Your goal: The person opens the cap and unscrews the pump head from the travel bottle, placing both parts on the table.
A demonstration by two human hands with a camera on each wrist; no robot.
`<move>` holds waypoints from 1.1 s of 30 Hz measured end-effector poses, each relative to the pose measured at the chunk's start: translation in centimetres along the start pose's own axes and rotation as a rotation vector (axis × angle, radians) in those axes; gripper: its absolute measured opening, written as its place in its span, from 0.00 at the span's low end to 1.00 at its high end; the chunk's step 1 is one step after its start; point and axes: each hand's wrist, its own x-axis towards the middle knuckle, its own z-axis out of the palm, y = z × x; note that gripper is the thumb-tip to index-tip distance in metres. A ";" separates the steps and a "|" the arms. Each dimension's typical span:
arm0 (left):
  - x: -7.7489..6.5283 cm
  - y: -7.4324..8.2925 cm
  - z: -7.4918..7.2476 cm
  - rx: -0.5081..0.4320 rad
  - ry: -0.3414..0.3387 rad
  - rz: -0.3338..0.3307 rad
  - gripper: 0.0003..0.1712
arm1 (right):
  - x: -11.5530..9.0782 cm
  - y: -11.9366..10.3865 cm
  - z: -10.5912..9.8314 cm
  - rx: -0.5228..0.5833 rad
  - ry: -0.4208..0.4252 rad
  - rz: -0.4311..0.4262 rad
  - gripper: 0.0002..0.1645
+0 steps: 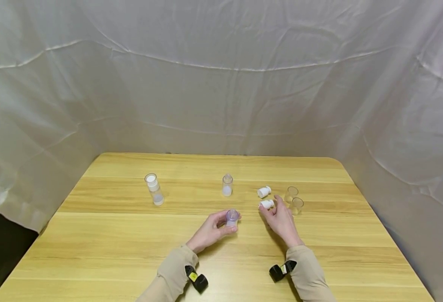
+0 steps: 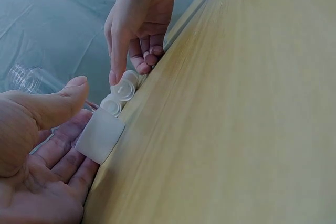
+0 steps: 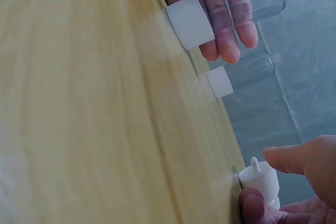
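Observation:
My left hand (image 1: 211, 228) holds a clear bottle (image 1: 232, 217) with a white base and a bare threaded neck. Its thumb is on one side and its fingers are on the other. In the right wrist view the white base (image 3: 190, 22) is close to the tabletop. My right hand (image 1: 281, 220) has its thumb and a fingertip at a white pump head (image 1: 267, 204) lying on its side, and seems to pinch it. A small nozzle stem (image 3: 255, 165) shows on this piece. A second white pump head (image 1: 264, 192) lies just behind it.
Behind my hands stands another open clear bottle (image 1: 227, 185) with a white base. Two clear caps (image 1: 297, 205) stand right of the pump heads. At the left is a bottle (image 1: 154, 189) with its white pump and clear cap on. Pale cloth (image 1: 221, 96) hangs around the wooden table (image 1: 104, 251).

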 end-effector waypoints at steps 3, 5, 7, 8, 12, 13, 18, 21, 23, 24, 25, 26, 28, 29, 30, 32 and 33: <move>0.0 0.0 0.0 0.001 0.001 0.001 0.27 | 0.0 0.1 0.0 -0.002 0.002 -0.003 0.47; 0.0 0.0 0.0 0.000 0.001 0.001 0.27 | 0.0 0.1 0.0 -0.005 0.003 -0.006 0.47; 0.0 0.0 0.0 0.001 0.003 0.002 0.27 | 0.0 0.1 0.0 -0.006 0.004 -0.007 0.47; 0.0 0.0 0.0 0.000 0.004 0.002 0.27 | 0.0 0.1 0.0 -0.006 0.004 -0.008 0.47; 0.0 0.2 0.0 0.006 0.015 -0.002 0.27 | 0.0 0.2 0.1 -0.008 0.004 -0.011 0.47; 0.0 0.2 0.0 0.008 0.018 -0.004 0.27 | 0.0 0.1 0.1 -0.006 0.005 -0.010 0.47; 0.1 0.6 0.0 0.018 0.036 -0.018 0.27 | 0.0 0.1 0.1 0.000 0.005 -0.013 0.48; 0.4 0.8 -0.2 0.064 0.060 -0.016 0.27 | 0.1 0.1 0.1 0.000 0.002 -0.006 0.47; 0.7 0.8 -0.4 0.099 0.085 -0.021 0.28 | 0.1 0.2 0.0 -0.003 0.000 -0.005 0.48; 0.9 0.8 -0.5 0.115 0.098 -0.025 0.28 | 0.1 0.2 0.0 -0.004 -0.001 -0.006 0.47; 1.1 0.9 -0.6 0.133 0.112 -0.031 0.28 | 0.1 0.2 0.0 -0.004 -0.001 -0.003 0.47; 1.2 0.9 -0.8 0.150 0.124 -0.029 0.27 | 0.1 0.2 -0.1 -0.005 -0.002 -0.003 0.47; 1.6 1.0 -1.0 0.170 0.148 -0.037 0.26 | 0.1 0.2 -0.1 -0.006 -0.004 -0.006 0.46; 1.8 1.0 -1.1 0.187 0.160 -0.035 0.25 | 0.1 0.2 -0.1 -0.006 -0.006 -0.003 0.46; 2.0 1.0 -1.2 0.199 0.173 -0.036 0.25 | 0.1 0.2 -0.1 -0.006 -0.009 -0.002 0.46; 2.3 1.1 -1.3 0.219 0.204 -0.040 0.24 | 0.1 0.1 -0.1 -0.003 -0.014 0.000 0.46; 2.5 1.1 -1.4 0.225 0.223 -0.050 0.23 | 0.1 0.1 -0.1 0.000 -0.017 0.001 0.46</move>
